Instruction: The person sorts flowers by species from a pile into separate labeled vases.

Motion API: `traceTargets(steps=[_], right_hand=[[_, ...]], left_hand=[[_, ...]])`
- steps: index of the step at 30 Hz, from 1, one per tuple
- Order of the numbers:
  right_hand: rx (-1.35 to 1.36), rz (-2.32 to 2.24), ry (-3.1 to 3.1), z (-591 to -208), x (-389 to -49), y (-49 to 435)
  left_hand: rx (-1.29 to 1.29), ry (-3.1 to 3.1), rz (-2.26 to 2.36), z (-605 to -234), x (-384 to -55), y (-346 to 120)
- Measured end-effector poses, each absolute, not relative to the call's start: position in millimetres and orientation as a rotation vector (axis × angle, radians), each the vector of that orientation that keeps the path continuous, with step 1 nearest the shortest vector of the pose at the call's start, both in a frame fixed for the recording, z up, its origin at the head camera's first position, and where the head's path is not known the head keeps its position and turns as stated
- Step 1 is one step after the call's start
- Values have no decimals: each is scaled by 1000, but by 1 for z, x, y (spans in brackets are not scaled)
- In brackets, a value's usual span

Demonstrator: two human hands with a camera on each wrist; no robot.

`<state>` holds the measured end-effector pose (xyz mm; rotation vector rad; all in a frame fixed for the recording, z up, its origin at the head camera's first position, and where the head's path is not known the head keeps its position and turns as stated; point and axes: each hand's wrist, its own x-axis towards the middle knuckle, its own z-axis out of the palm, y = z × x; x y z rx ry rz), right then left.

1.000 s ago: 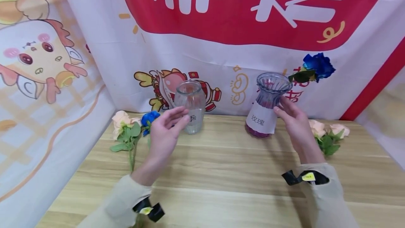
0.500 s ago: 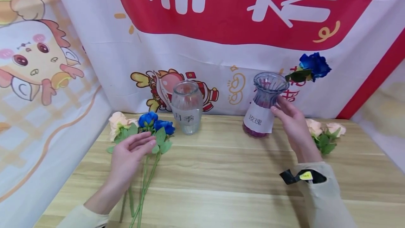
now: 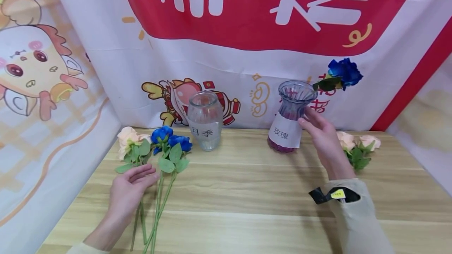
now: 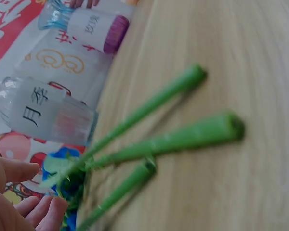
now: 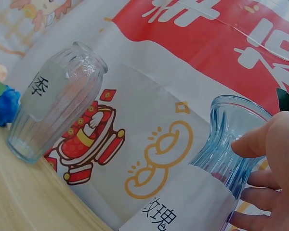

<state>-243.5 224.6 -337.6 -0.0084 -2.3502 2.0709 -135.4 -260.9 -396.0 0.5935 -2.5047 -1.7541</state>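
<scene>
On the left, my left hand (image 3: pixel 130 189) hovers by the stems with loosely bent fingers and holds nothing. Beside it lie blue roses (image 3: pixel 163 137) with green leaves; their cut stems (image 4: pixel 183 137) point toward me. My right hand (image 3: pixel 323 140) is at the right side of a bluish, narrow-waisted glass vase (image 3: pixel 294 107) with a purple base and a white paper label. Its thumb (image 5: pixel 253 143) overlaps the neck in the right wrist view, and its fingertips meet the side. A blue rose (image 3: pixel 345 73) leans out of this vase to the right.
A clear glass vase (image 3: pixel 208 118) with a label stands at the back middle. Pale pink roses (image 3: pixel 128 140) lie far left; more pink roses (image 3: pixel 367 144) lie behind my right wrist. Cloth walls (image 3: pixel 254 66) border the wooden table (image 3: pixel 261 203) behind and at the sides.
My left hand has drawn back left and toward me from in front of the clear vase, uncovering the blue roses. My right hand stays at the bluish vase. The view has shifted slightly.
</scene>
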Motion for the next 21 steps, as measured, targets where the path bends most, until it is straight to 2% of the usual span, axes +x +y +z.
traceTargets(steps=[12, 21], right_hand=[[-19, 2069, -2347, -340, -244, 228], [-21, 2069, -2359, -340, -244, 228]], left_hand=[[587, -2691, -1585, -407, -145, -270], [538, -2592, -1837, -404, -148, -260]])
